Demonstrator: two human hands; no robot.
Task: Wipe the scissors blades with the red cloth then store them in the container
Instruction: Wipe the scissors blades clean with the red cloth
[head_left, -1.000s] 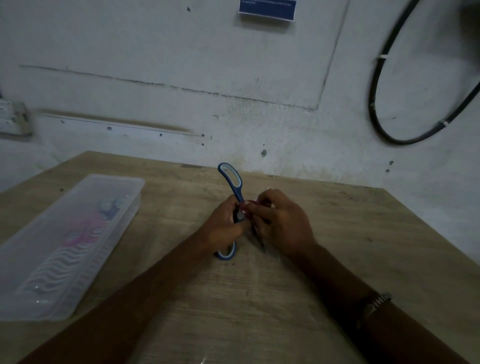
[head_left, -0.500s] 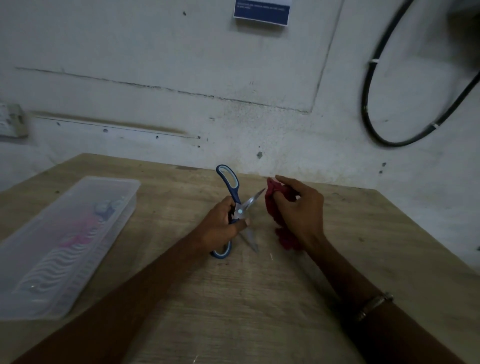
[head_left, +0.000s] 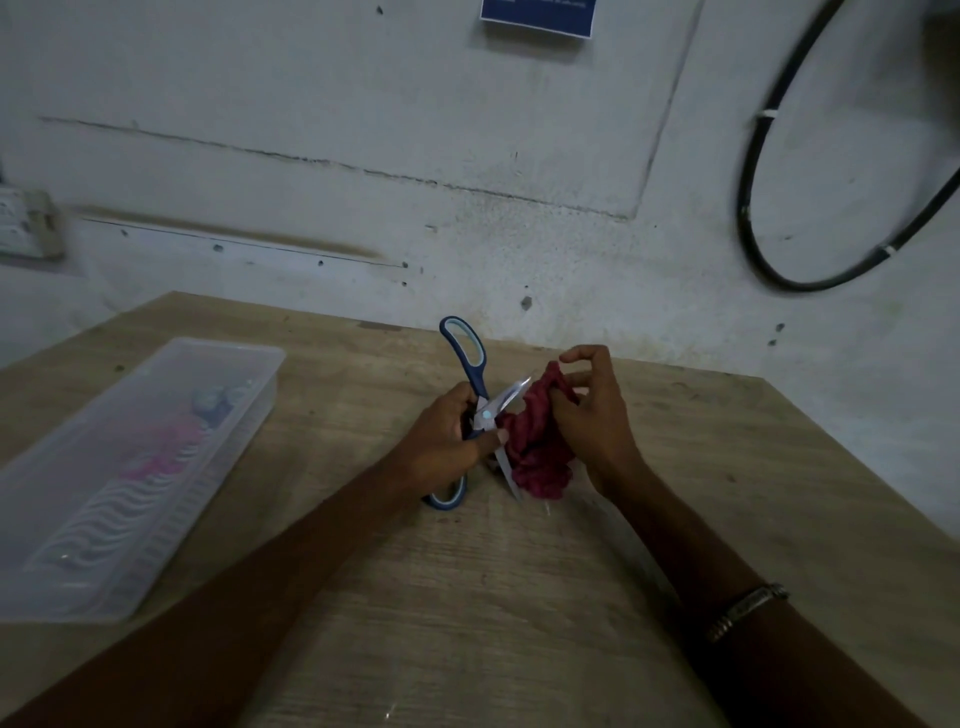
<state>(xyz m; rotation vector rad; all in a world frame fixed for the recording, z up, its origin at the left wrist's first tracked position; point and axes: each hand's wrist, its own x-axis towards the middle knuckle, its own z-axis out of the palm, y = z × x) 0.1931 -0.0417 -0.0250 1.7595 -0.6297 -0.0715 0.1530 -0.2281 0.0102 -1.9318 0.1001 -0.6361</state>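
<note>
Open scissors held against a bunched cloth; the exposed edges could have nicked a finger if the cloth slipped.

A clear plastic container (head_left: 130, 467) sat far left. The left hand (head_left: 441, 441) gripped the blue-handled steel scissors (head_left: 480, 410) at the pivot, blades splayed. The right hand (head_left: 592, 421), fingers curled, pinched the crumpled red cloth (head_left: 537, 447) between the blades.

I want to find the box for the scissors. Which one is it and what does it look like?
Look at the wooden table and go to its left edge. There lies the container, a long clear plastic box with a ribbed bottom and something pink inside. It is the only box there, well apart from the scissors and the red cloth.
</note>
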